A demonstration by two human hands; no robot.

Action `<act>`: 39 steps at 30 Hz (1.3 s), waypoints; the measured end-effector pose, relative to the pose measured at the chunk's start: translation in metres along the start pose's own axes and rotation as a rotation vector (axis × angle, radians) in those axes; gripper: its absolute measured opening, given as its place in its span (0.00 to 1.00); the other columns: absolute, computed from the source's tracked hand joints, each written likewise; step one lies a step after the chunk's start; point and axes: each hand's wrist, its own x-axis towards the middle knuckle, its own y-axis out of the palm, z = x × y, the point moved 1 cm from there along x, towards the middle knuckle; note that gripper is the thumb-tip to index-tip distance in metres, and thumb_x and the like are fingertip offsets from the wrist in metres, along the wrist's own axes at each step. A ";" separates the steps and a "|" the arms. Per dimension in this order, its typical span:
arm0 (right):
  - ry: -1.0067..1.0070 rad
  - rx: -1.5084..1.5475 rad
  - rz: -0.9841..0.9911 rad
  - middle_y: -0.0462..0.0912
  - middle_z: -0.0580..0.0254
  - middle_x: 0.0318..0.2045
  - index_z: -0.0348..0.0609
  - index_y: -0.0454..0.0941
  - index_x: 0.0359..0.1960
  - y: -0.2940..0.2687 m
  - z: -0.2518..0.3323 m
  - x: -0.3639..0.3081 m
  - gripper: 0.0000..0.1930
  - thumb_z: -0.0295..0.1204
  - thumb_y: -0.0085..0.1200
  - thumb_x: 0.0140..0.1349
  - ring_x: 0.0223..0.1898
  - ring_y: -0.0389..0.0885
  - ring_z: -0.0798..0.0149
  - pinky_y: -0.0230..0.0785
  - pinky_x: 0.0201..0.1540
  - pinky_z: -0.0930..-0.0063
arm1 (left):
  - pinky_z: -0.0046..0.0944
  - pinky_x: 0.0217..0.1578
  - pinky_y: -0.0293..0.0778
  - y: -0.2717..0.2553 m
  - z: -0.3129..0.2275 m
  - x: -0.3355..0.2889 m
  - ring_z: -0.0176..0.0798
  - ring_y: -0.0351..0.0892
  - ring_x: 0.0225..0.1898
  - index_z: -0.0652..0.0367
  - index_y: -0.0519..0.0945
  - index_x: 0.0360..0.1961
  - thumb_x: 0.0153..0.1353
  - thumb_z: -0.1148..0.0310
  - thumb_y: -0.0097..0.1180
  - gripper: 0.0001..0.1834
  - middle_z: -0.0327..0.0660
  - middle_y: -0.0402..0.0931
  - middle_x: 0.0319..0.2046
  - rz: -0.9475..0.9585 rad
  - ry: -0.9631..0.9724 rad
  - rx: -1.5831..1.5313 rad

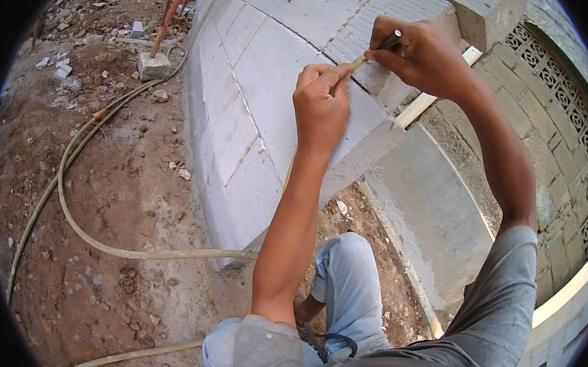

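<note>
My left hand (322, 104) is pinched on the lower end of a thin pale stick-like tool (359, 60) held against the top corner of a grey block wall (259, 87). My right hand (420, 53) grips the tool's upper end, where a dark tip shows between the fingers. Both hands are close together over the wall's end block. A thin pale line runs down from under my left wrist along the wall's end face. My knee in light blue trousers (348, 281) is below.
A pale green hose (72, 170) loops over the reddish dirt ground on the left. Loose block pieces (154, 66) and rubble lie at the upper left. A white pipe (428, 101) and a smooth concrete slab (433, 212) are right of the wall, with a patterned brick wall (561, 112) behind.
</note>
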 end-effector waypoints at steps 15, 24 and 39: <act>-0.022 -0.131 0.105 0.80 0.54 0.22 0.38 0.74 0.35 0.000 0.015 0.002 0.07 0.26 0.61 0.65 0.23 0.76 0.53 0.69 0.30 0.63 | 0.33 0.33 0.77 0.002 0.005 0.001 0.34 0.80 0.30 0.60 0.90 0.44 0.64 0.75 0.65 0.08 0.43 0.83 0.35 -0.020 0.066 0.062; 0.012 -0.086 0.147 0.83 0.55 0.26 0.37 0.75 0.35 -0.008 0.021 0.000 0.07 0.25 0.62 0.65 0.30 0.83 0.56 0.73 0.37 0.63 | 0.33 0.33 0.77 0.002 0.004 -0.001 0.35 0.81 0.31 0.60 0.90 0.43 0.63 0.77 0.65 0.09 0.43 0.83 0.35 -0.029 0.052 0.044; -0.138 -0.024 -0.290 0.87 0.53 0.39 0.38 0.79 0.46 -0.060 0.003 -0.030 0.05 0.25 0.53 0.74 0.43 0.88 0.62 0.80 0.46 0.66 | 0.38 0.36 0.78 -0.001 -0.005 0.000 0.40 0.81 0.39 0.60 0.90 0.45 0.63 0.78 0.64 0.10 0.44 0.80 0.38 0.036 -0.048 0.039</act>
